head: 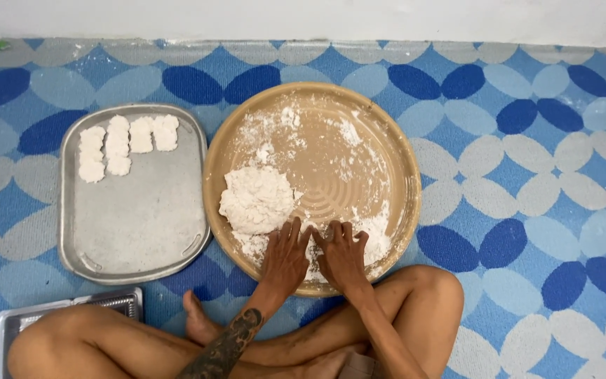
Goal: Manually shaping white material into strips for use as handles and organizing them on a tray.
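Note:
A round tan basin (394, 140) sits on the floor in front of me, dusted with white flour. A lump of white dough (255, 198) lies at its left side. My left hand (285, 256) and my right hand (343, 256) rest side by side, palms down, fingers together, on the basin's near part. They press on a small white piece of dough (311, 247) that shows between them. To the left, a metal tray (142, 217) holds several shaped white dough pieces (117, 144) in its far left corner.
The floor is covered by a blue patterned mat (527, 175). My crossed bare legs (387, 316) are at the bottom of the view. Another metal tray's corner (57, 312) shows at the lower left. A white wall (317, 17) runs along the far edge.

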